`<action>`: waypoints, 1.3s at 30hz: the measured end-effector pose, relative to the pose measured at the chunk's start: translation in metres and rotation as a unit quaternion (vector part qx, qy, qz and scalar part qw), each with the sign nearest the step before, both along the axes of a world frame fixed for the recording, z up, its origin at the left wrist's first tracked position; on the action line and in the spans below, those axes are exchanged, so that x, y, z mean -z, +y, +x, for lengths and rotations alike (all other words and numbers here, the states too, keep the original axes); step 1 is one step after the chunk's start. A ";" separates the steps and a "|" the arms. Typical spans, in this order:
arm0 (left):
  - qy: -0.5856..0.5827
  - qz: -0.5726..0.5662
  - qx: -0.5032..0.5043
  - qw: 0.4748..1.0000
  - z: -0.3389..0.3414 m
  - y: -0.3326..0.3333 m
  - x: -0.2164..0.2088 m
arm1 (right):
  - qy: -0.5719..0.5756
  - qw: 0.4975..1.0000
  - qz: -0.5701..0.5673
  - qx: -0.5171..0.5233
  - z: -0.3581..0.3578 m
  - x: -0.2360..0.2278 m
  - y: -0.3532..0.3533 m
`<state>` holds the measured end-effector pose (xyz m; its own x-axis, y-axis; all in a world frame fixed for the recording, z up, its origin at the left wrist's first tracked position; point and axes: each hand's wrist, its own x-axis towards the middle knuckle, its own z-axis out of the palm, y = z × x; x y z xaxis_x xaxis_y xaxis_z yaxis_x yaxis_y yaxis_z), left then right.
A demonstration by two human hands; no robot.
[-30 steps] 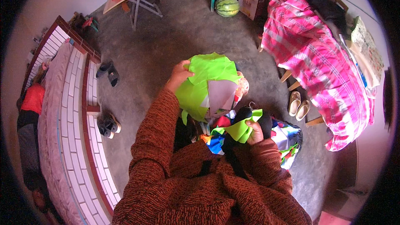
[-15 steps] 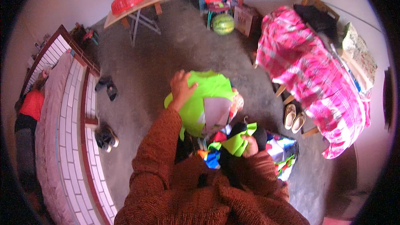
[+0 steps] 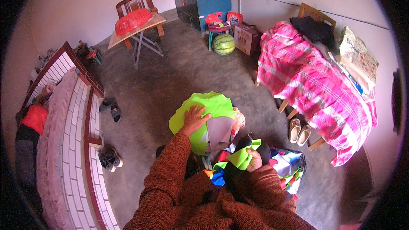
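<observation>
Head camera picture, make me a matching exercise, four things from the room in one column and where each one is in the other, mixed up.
Things:
1. red basket
2. watermelon
3. pale slippers
4. left hand

Places:
A. on the floor by a green stool
B. flat on the bright green cloth
C. on the folding wooden table
D. on the floor beside the pink plaid cover

Pairs: 1-C, 2-A, 3-D, 4-B

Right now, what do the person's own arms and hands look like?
Both arms wear long sleeves of a rust-brown knit with a flecked, ribbed texture, ending at the wrists. The left hand and right hand are bare: no gloves, rings or watch visible.
</observation>
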<state>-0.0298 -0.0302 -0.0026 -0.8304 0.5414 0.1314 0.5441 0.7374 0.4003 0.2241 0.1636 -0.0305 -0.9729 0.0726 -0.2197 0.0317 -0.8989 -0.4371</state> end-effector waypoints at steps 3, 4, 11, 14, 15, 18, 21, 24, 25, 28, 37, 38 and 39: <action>0.031 0.155 0.044 0.986 0.018 0.007 -0.015 | 0.046 0.998 0.032 -0.029 0.001 -0.015 -0.002; 0.041 0.219 0.063 0.973 0.031 0.011 -0.019 | 0.037 0.997 0.071 -0.016 0.001 -0.017 -0.004; -0.336 0.463 0.070 0.817 0.153 0.037 -0.058 | 0.056 0.996 0.065 -0.034 0.000 -0.026 -0.008; -0.434 0.450 0.131 0.769 0.174 0.043 -0.049 | 0.048 0.999 0.023 -0.004 0.001 -0.022 -0.007; -0.445 0.450 0.133 0.763 0.178 0.043 -0.051 | 0.056 0.998 0.012 -0.007 0.003 -0.035 -0.009; -0.422 0.427 0.140 0.787 0.184 0.046 -0.049 | 0.055 0.998 0.028 0.012 -0.001 -0.024 -0.006; -0.413 0.380 0.134 0.817 0.181 0.042 -0.040 | 0.058 0.998 0.020 0.017 -0.001 -0.026 -0.007; -0.414 0.366 0.105 0.827 0.178 0.040 -0.033 | 0.065 0.998 0.017 0.012 0.000 -0.027 -0.006; -0.411 0.368 0.093 0.829 0.178 0.040 -0.032 | 0.068 0.998 0.016 0.010 -0.001 -0.028 -0.006; -0.433 0.398 0.080 0.805 0.178 0.039 -0.041 | 0.067 0.997 0.033 -0.003 0.000 -0.031 -0.005; -0.218 0.332 0.277 0.875 0.178 0.038 -0.051 | 0.041 0.996 -0.034 0.072 0.003 -0.012 -0.006; -0.172 0.309 0.295 0.887 0.179 0.039 -0.054 | 0.030 0.994 -0.053 0.092 0.003 -0.012 -0.007; -0.166 0.288 0.297 0.895 0.181 0.042 -0.056 | 0.056 0.993 -0.076 0.064 0.004 -0.010 -0.006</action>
